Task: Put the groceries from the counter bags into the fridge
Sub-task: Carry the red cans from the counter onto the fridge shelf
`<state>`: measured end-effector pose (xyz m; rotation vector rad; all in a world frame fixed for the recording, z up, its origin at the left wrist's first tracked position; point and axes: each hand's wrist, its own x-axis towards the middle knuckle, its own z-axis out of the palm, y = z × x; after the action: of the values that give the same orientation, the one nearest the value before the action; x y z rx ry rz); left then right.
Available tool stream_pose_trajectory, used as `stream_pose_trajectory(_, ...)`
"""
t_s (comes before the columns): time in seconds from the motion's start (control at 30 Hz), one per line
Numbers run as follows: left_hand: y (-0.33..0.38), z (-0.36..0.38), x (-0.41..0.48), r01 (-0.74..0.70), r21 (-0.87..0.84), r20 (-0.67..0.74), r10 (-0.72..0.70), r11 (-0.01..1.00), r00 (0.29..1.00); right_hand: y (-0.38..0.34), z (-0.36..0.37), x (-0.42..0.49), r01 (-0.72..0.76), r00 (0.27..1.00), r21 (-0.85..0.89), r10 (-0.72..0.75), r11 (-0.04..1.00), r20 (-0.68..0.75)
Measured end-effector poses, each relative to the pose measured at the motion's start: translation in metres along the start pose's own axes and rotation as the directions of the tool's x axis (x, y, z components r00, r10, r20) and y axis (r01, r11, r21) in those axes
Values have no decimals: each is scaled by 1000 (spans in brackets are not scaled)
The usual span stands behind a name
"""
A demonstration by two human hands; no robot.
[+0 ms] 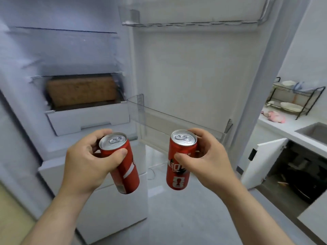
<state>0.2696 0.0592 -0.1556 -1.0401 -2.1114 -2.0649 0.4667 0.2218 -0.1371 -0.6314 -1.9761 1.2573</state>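
- The left hand (88, 161) holds the left can (123, 172), a red one, with its fingers (120, 152) curled round the upper half. The can is tilted.
- The right hand (207, 156) grips the right can (178, 174), also red and nearly upright, thumb across its front.
- Both cans are in the air before the open fridge (70, 50), near its clear door shelf (177, 117).
- A brown box (81, 91) sits inside, above a white drawer (88, 119).
- A dish rack (293, 98) stands on the worktop (276, 124).
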Motion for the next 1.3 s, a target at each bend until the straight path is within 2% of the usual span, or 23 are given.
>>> stream_pose_trajectory(0.17, 7, 1, 24, 10, 1, -126, -10, 1000, 992, 0, 8, 53, 36, 993, 63, -43, 997, 110)
stream_pose_trajectory(0.33, 9, -6, 45, 21, 79, -266, 0, 997, 964, -2, 30, 96, 60, 974, 132, -87, 989, 207)
stream_pose_trajectory(0.6, -13, -41, 92, 39, 189, -367, 34, 981, 930, -6, 108, 149, 84, 939, 124, -120, 989, 322)
stream_pose_trajectory(0.97, -45, -144, 249, -88, 246, -427, 189, 965, 884, -66, 267, 264, 178, 937, 187, -224, 966, 269)
stream_pose_trajectory(1.13, -40, -176, 325, -98, 208, -504, 193, 973, 842, -110, 304, 319, 249, 929, 235, -300, 939, 214)
stream_pose_trajectory(1.3, -19, -176, 384, -122, 256, -505, 241, 959, 829, -151, 322, 371, 294, 924, 273, -346, 916, 165)
